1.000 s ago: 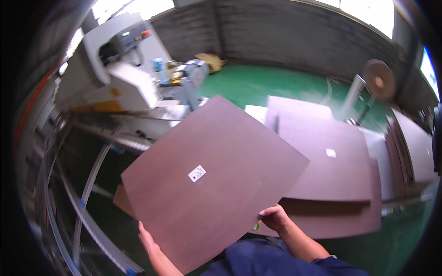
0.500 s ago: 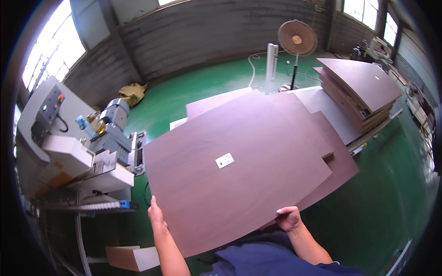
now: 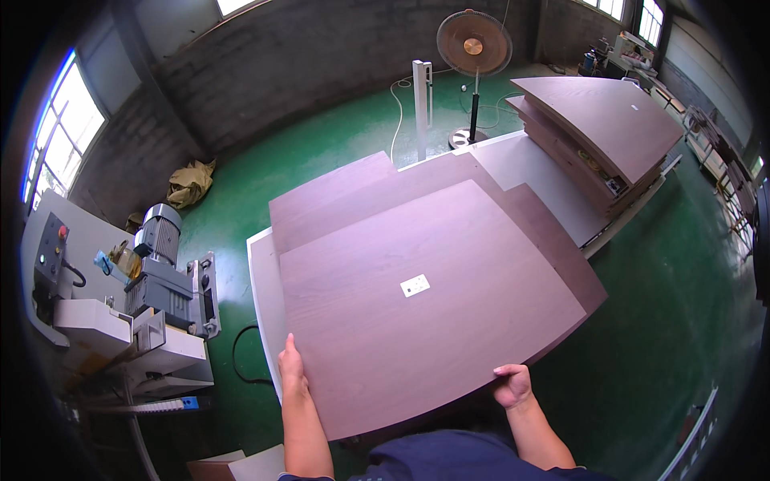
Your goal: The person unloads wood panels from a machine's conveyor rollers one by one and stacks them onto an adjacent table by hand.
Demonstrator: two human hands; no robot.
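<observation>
A large reddish-brown wood-grain panel (image 3: 385, 345) with a white label (image 3: 415, 285) near its middle fills the centre of the view. My left hand (image 3: 292, 365) grips its near left edge, the thumb lying along the side. At the near right edge my right hand (image 3: 513, 386) is closed on the same panel, thumb on top and fingers hidden beneath. Under and beyond it lie more brown panels (image 3: 337, 199), spread over a white-edged table (image 3: 261, 268). One of them juts out at the right (image 3: 561, 252).
A tall stack of brown panels (image 3: 597, 120) stands at the far right. Behind the table are a pedestal fan (image 3: 473, 48) and a white post (image 3: 421, 108). A machine with a grey motor (image 3: 160, 232) occupies the left. The floor (image 3: 642, 297) is green.
The held panel has come down and nearer me, showing more of the panels and the table's white edge behind it. My view has shifted a little to the right.
</observation>
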